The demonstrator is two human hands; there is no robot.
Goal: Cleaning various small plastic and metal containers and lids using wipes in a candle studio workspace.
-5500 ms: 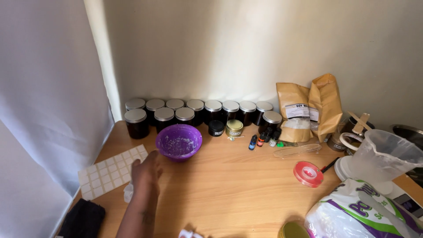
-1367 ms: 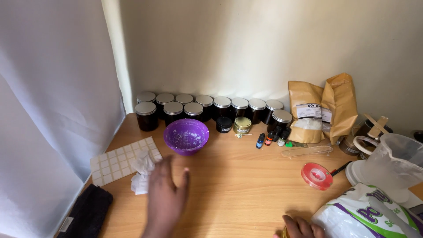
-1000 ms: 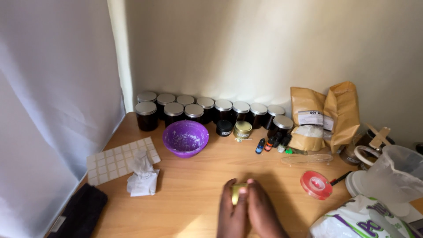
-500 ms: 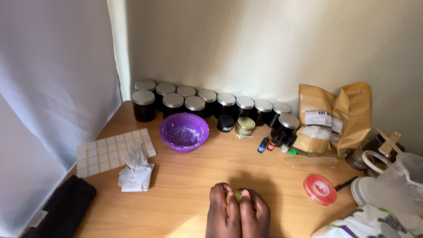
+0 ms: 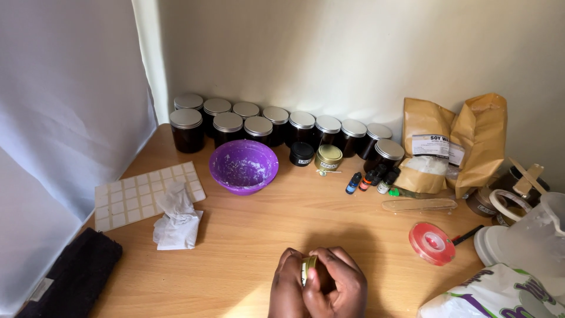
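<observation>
Near the front edge of the table [image 5: 247, 247], about midway along: both hands cupped together around a small tin [image 5: 308, 271]. Only a sliver of gold rim and pale lid showing between the fingers, the rest hidden. Tin tipped on edge, flat face turned toward the left hand [image 5: 288, 288], so its short axis running left to right across the table. Left hand closed on the tin's left side, fingers curled down over it. Right hand [image 5: 341, 288] wrapped over the top and right side, knuckles raised, fingertips meeting the left hand's at the rim. Neither hand nearer than the other: tin pinned squarely between the two palms, lifted just off the wood or resting on it, cannot tell which. Wrists out of view below the frame.

Well apart toward the back edge: purple bowl [image 5: 243, 166], a row of dark jars [image 5: 276, 125] with silver lids along the wall, a second gold tin [image 5: 328, 157] beside a black one. Toward the left edge, a crumpled tissue [image 5: 176, 218] lying on a label sheet [image 5: 132, 197]. To the right, a red tape roll [image 5: 432, 243], nearest loose thing to the right hand, yet clear of it.
</observation>
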